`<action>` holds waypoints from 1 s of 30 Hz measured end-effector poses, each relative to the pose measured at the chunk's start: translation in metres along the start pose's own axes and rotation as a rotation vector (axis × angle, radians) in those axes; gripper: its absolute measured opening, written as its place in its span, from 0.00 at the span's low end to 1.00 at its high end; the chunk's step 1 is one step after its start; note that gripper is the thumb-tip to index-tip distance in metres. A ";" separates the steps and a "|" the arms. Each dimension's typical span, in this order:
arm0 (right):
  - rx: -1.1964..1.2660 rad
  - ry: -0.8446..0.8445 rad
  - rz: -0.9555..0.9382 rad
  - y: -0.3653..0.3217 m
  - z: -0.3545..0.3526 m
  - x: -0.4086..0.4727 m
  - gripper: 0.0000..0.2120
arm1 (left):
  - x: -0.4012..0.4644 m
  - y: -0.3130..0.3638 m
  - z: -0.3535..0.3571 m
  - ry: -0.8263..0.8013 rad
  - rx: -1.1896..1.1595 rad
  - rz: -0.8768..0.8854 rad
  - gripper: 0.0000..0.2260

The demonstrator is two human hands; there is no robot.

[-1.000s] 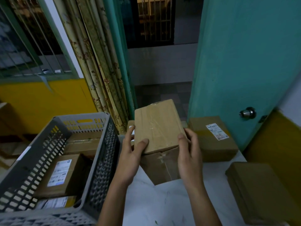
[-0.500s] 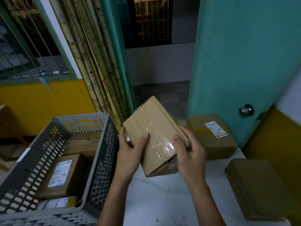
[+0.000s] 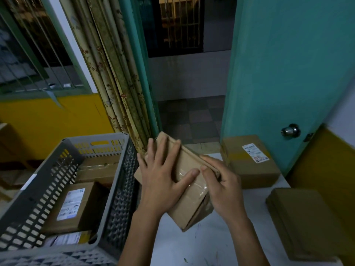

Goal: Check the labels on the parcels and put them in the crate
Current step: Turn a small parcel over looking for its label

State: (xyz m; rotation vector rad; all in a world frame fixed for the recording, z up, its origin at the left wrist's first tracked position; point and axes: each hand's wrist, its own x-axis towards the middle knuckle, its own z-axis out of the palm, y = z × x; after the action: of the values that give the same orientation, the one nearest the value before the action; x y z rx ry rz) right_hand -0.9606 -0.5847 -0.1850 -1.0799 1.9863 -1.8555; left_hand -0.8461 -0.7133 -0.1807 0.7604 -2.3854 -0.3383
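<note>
Both hands are holding a small brown cardboard parcel with clear tape (image 3: 189,191) tilted above the white marble counter (image 3: 221,246), just right of the grey perforated plastic crate (image 3: 115,189). Left hand (image 3: 163,181) is lying flat across the parcel's top face, fingers spread, thumb reaching toward the right hand. Right hand (image 3: 222,187) is gripping the parcel's right edge, fingers curled round it. No label is showing on the faces in view. The crate is already holding several cardboard boxes; one labelled box (image 3: 76,204) is sitting face up in the middle. A brown box with a white label (image 3: 249,160) is sitting on the counter near the teal door (image 3: 288,64). A plain brown box (image 3: 303,223) is sitting at the counter's right side.
</note>
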 end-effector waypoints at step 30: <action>-0.038 -0.272 0.152 0.003 -0.010 0.004 0.41 | 0.002 -0.011 -0.013 0.478 -0.453 -0.417 0.10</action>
State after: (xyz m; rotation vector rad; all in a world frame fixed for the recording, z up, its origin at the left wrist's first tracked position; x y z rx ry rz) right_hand -0.9706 -0.5794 -0.1843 -1.0925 1.8946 -1.5117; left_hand -0.8348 -0.7243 -0.1743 0.9830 -1.6144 -0.7443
